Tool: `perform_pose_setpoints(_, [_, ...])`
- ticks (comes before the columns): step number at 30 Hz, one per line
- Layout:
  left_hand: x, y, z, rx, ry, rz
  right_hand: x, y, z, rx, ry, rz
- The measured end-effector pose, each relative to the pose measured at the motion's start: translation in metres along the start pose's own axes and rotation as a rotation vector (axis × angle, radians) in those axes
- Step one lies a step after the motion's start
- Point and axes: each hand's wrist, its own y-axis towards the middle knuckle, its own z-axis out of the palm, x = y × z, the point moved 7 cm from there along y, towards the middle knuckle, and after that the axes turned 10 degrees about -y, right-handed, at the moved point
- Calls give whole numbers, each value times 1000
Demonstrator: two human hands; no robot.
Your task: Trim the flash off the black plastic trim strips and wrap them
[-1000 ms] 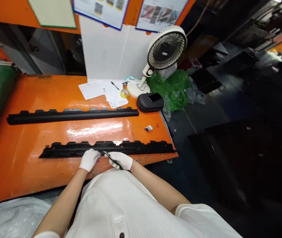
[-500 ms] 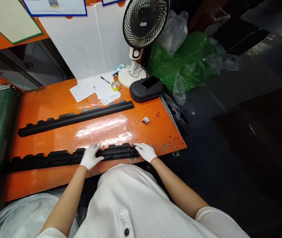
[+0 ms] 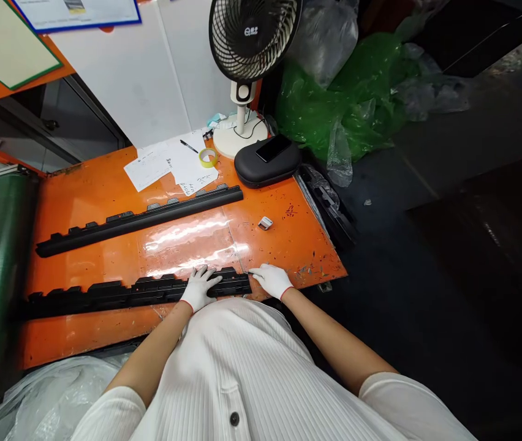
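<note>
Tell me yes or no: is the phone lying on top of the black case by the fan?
Yes, the phone lies flat on the lid of the black case, which sits just in front of the fan base.

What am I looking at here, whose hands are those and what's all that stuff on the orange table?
This is one picture from a camera worn on a person's head, looking down past their white shirt. Both hands wear white gloves. The left hand lies flat on a long black notched strip near the orange table's front edge. The right hand sits at that strip's right end; whether it holds anything is hard to tell. A second black strip lies farther back. Behind it are papers, a tape roll, a black case and a desk fan.
</note>
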Motion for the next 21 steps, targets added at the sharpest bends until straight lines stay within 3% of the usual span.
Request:
perform_pose_setpoints(6, [3,4,-5,99,-25,35,-31,0,-10,-4,83,26])
perform_pose_setpoints(9, [16,16,-26,205,-158,77,-39,0,-15,-27,144,44])
perform_pose_setpoints(11, [35,43,-61,177,-237,51,-41,4,-17,-48,179,68])
perform_pose_setpoints(13, [60,85,-116,12,-185,-23,-44,11,-19,-81,211,113])
perform_pose_setpoints(16, [92,157,-204,-250,89,-163,-50,21,-21,-125,241,209])
perform_pose_setpoints(18, [108,202,-242,-258,185,-272,-53,27,-22,-138,243,270])
perform_pose_setpoints(21, [120,247,-261,-115,227,-385,-58,31,-24,-151,247,333])
